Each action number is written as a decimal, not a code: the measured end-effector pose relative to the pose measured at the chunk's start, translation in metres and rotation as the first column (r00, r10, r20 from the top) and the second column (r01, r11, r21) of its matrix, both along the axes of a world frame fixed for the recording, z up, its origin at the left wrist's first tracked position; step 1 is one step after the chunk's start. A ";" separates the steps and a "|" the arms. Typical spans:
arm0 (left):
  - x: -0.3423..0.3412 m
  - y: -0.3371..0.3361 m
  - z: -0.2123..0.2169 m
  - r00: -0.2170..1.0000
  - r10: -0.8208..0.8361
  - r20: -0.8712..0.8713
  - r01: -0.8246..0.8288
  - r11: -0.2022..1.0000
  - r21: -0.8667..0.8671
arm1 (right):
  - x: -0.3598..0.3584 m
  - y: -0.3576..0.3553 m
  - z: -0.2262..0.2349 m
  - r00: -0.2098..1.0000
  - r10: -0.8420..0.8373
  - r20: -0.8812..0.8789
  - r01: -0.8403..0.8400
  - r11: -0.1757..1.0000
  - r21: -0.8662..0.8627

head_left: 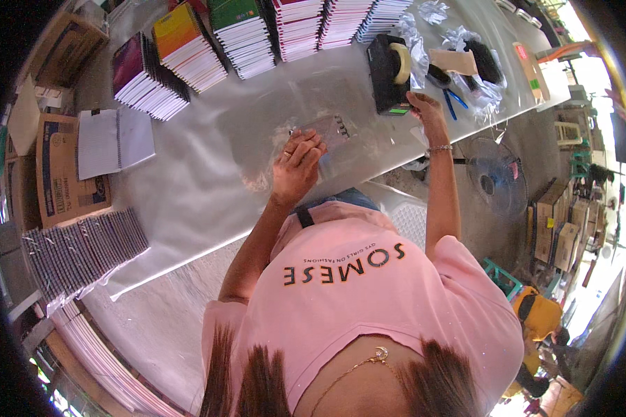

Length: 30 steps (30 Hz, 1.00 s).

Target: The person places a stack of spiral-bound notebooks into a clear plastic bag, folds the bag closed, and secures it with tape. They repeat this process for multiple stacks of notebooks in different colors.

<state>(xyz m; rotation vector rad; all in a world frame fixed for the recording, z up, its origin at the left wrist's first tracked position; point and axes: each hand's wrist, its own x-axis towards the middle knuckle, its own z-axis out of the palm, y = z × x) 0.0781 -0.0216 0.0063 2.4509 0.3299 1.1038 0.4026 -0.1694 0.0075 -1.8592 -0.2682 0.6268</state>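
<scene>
My left hand (300,163) rests on the table with its fingers bent and close together. Under its fingertips lies a small flat piece in clear plastic (336,133), with dark coil-like marks along one end. The hand partly covers it. My right hand (428,111) is at the near right corner of a black tape dispenser (382,76), thumb and fingers closed together. What they pinch is too small to tell. A pale roll of tape (400,62) sits in the dispenser.
Stacks of spiral notebooks (240,42) line the table's far side. An open notebook (115,142), a cardboard box (69,170) and a row of notebooks (87,247) are at the left. Crumpled plastic, a brush (483,62) and blue-handled scissors (455,104) lie right; a fan (494,177) stands beyond the edge.
</scene>
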 end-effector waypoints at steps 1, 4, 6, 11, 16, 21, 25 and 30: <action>-0.001 0.000 -0.002 1.000 -0.003 -0.016 0.004 1.000 0.023 | 0.002 0.000 -0.003 1.000 0.018 0.026 -0.018 1.000 -0.004; 0.000 0.000 -0.006 0.999 -0.017 -0.034 0.019 0.999 0.051 | 0.000 -0.007 -0.014 0.997 0.025 0.073 -0.029 0.998 0.053; -0.001 0.001 -0.007 1.000 -0.014 -0.012 0.014 0.999 0.031 | -0.017 -0.007 -0.016 0.998 -0.012 0.058 0.000 0.980 0.199; -0.004 0.004 -0.013 0.999 -0.031 -0.021 0.031 0.999 0.033 | -0.049 -0.028 -0.012 0.986 -0.049 -0.158 0.085 0.970 0.228; -0.001 0.001 -0.009 0.997 -0.049 0.054 0.049 0.999 -0.005 | -0.043 -0.041 -0.043 0.988 -0.079 0.131 0.088 0.994 -0.060; -0.002 0.004 -0.010 0.999 -0.045 0.024 0.044 0.998 0.034 | -0.073 -0.046 -0.033 0.976 -0.035 0.213 0.058 0.993 -0.104; -0.004 0.004 -0.015 1.000 -0.030 0.008 0.030 0.998 0.049 | -0.165 0.012 0.048 0.995 0.083 -0.050 -0.077 0.992 0.102; -0.004 0.006 -0.012 0.998 -0.056 0.011 0.056 0.998 0.022 | -0.217 0.041 0.065 0.981 0.141 -0.133 -0.114 0.976 0.187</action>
